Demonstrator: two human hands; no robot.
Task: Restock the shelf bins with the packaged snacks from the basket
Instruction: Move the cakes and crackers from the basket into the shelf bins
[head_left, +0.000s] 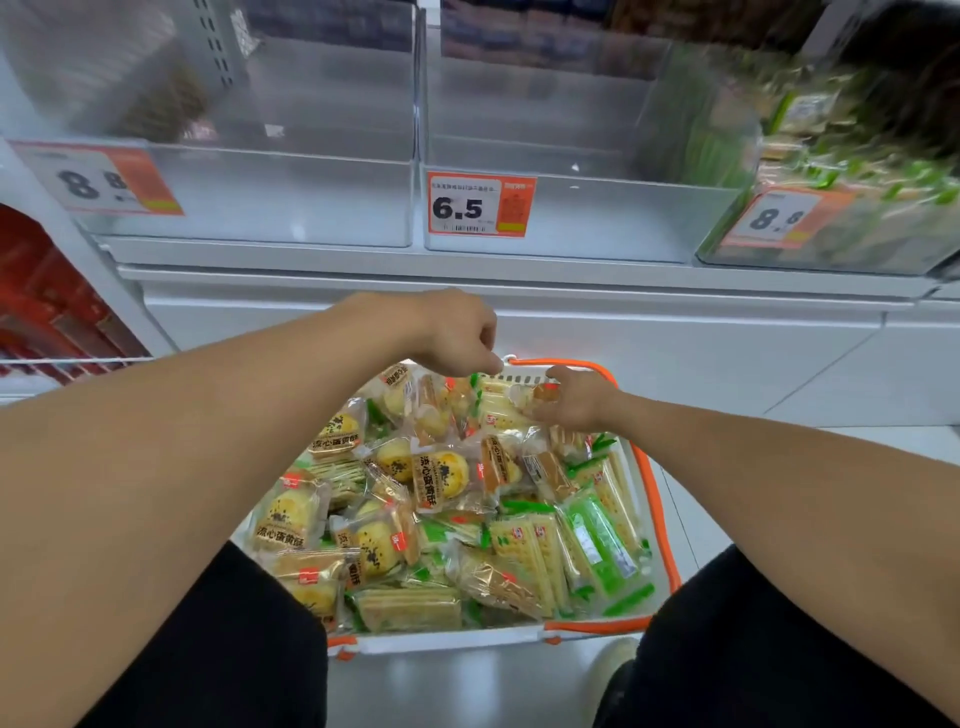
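At twelve o'clock stands the shelf (467, 280) with its clear bins (561, 218), two bare and one at two o'clock holding green packs. Below, at six o'clock, the basket (660, 499) brims with snacks (441, 483). The left hand (457, 338) is curled, seemingly holding nothing; the right hand (571, 402) pinches a small packet (540, 393). Slippery wrappers could slide from so light a grip.
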